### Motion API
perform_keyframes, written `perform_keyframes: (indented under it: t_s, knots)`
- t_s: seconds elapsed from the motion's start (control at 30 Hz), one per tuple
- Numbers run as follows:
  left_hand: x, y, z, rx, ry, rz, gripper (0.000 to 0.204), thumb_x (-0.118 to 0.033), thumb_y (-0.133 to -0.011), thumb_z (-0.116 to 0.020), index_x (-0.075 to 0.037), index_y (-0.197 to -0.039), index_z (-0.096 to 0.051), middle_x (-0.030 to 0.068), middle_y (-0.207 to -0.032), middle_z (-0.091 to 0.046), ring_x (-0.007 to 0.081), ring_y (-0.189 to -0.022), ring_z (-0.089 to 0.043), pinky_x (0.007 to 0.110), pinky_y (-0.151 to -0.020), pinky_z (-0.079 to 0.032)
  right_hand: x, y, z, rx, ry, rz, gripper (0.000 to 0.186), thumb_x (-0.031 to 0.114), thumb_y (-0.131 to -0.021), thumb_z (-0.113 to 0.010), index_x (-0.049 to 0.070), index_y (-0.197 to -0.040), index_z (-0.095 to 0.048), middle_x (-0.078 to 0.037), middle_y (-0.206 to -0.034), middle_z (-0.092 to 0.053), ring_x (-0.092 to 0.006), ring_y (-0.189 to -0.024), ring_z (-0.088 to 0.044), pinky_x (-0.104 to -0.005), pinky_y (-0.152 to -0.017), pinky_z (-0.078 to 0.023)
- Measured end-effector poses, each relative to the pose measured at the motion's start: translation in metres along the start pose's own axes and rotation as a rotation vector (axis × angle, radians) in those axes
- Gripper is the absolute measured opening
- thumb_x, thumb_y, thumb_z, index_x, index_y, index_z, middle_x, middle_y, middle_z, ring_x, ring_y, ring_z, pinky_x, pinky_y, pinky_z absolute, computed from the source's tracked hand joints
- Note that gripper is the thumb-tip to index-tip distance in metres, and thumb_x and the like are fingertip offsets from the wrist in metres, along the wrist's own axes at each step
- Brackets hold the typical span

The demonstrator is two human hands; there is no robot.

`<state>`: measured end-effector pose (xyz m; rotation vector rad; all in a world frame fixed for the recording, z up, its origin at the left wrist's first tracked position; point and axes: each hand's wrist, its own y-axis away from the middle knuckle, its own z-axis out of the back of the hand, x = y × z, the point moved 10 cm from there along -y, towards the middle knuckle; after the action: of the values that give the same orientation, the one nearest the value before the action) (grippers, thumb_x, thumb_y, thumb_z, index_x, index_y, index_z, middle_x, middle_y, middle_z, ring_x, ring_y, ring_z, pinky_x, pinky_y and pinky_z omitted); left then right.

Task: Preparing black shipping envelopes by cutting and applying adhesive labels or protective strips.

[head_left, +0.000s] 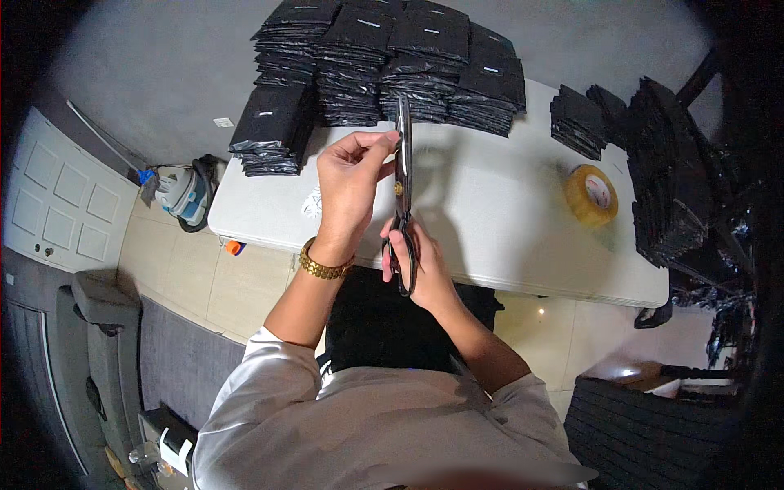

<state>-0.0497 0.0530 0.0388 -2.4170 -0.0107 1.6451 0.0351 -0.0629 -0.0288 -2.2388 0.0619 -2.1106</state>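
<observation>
Steadying the scissors [403, 196] seems our step: they reach over the bench [506, 237] from its near edge. Our right hand [425, 265] grips them low; our left hand's [347, 175] fingers meet higher up, whether gripping we cannot tell. Moving on calls for careful fingers.

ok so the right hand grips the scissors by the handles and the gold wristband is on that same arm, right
Not quite: the head view shows the gold wristband above the left hand. The right hand does grip the scissors by the handles.
</observation>
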Motion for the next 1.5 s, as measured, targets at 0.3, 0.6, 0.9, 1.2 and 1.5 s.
perform_keyframes:
  t_s: [0.3, 0.6, 0.9, 1.2, 1.5]
  knots:
    - [-0.004, 0.003, -0.003, -0.018, -0.069, 0.040, 0.013, -0.008, -0.100, -0.068, 0.004, -0.102, -0.074, 0.0094, -0.096, -0.073, 0.0157, -0.088, -0.071, 0.037, -0.081, -0.067, -0.014, -0.006, 0.004, -0.033, -0.038, -0.052, 0.031, 0.034, -0.111, -0.050, 0.004, -0.108, -0.056, -0.004, -0.068, -0.058, -0.0131, -0.054, -0.059, -0.0300, -0.053, -0.048]
    - [-0.025, -0.001, 0.001, -0.025, -0.042, -0.226, 0.032, -0.012, -0.101, -0.068, -0.004, -0.131, -0.064, 0.0064, -0.111, -0.069, 0.0130, -0.101, -0.066, 0.034, -0.085, -0.064, -0.016, -0.010, 0.009, -0.054, -0.045, -0.071, 0.033, 0.036, -0.110, -0.053, 0.004, -0.107, -0.057, -0.004, -0.068, -0.058, -0.0129, -0.052, -0.058, -0.0299, -0.051, -0.047]
    - [-0.006, -0.022, -0.014, 0.134, 0.022, 0.053, 0.058, -0.020, -0.107, -0.059, -0.017, -0.160, -0.036, 0.0050, -0.107, -0.070, 0.0131, -0.102, -0.068, 0.044, -0.092, -0.060, -0.016, -0.008, 0.009, -0.030, -0.098, -0.079, 0.029, 0.032, -0.109, -0.057, 0.003, -0.110, -0.058, -0.004, -0.070, -0.058, -0.0132, -0.053, -0.058, -0.0306, -0.051, -0.049]
    - [0.015, -0.035, -0.014, 0.206, 0.151, 0.201, 0.051, -0.024, -0.105, -0.060, -0.010, -0.151, -0.043, 0.0067, -0.110, -0.071, 0.0194, -0.104, -0.068, 0.050, -0.098, -0.055, -0.020, -0.009, 0.006, 0.015, -0.118, -0.056, 0.033, 0.037, -0.109, -0.054, 0.004, -0.109, -0.056, -0.004, -0.071, -0.060, -0.0132, -0.057, -0.060, -0.0304, -0.055, -0.049]
    - [0.020, -0.041, -0.016, 0.268, 0.167, 0.217, 0.066, -0.005, -0.093, -0.072, -0.006, -0.152, -0.041, 0.0092, -0.106, -0.074, 0.0194, -0.104, -0.070, 0.044, -0.096, -0.051, -0.003, -0.011, 0.007, 0.168, -0.049, 0.051, 0.046, 0.049, -0.105, -0.055, 0.004, -0.113, -0.053, -0.006, -0.078, -0.062, -0.0159, -0.067, -0.064, -0.0301, -0.064, -0.047]
